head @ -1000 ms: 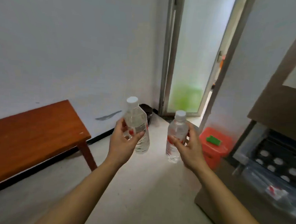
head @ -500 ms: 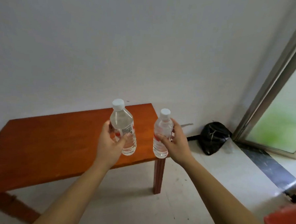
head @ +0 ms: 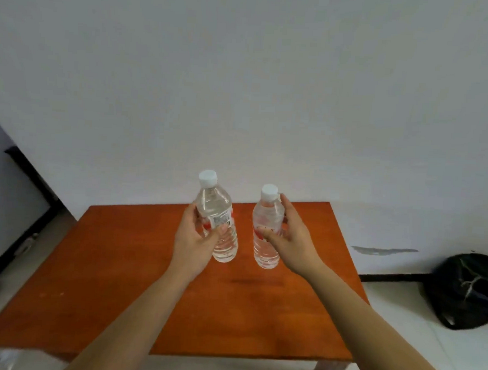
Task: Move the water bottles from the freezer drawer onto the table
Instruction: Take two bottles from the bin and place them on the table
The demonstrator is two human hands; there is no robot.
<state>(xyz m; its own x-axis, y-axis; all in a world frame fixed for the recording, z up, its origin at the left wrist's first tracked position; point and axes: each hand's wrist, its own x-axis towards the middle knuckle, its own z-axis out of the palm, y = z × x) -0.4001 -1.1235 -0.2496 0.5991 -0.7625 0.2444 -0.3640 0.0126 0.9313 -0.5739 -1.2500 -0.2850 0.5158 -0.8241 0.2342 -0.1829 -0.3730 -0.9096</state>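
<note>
Obs., head view: your left hand point(head: 194, 239) grips the left bottle point(head: 216, 204) round its label band, thumb across the front, fingers wrapped behind. Your right hand point(head: 291, 238) grips the right bottle point(head: 267, 222) at mid-body, thumb on the front, index finger reaching up near the cap.

Both bottles: clear, filled with clear liquid, white caps on. The left one tilts slightly, cap leaning toward the table's left edge; the right one is close to upright. They are side by side, near each other but apart.

Position: both are over the far half of the table point(head: 119, 277), nearer its right edge than its left. A dark shadow lies on the wood apart from the bases, so the bottles appear held off the surface, not set down.

Surroundings: the table's far edge stands against a white wall point(head: 242, 85). A grey smear point(head: 383, 251) marks the wall low down, past the table's right edge. A black bag point(head: 469, 292) sits on the floor point(head: 426, 350) beside the wall, well apart from the table
</note>
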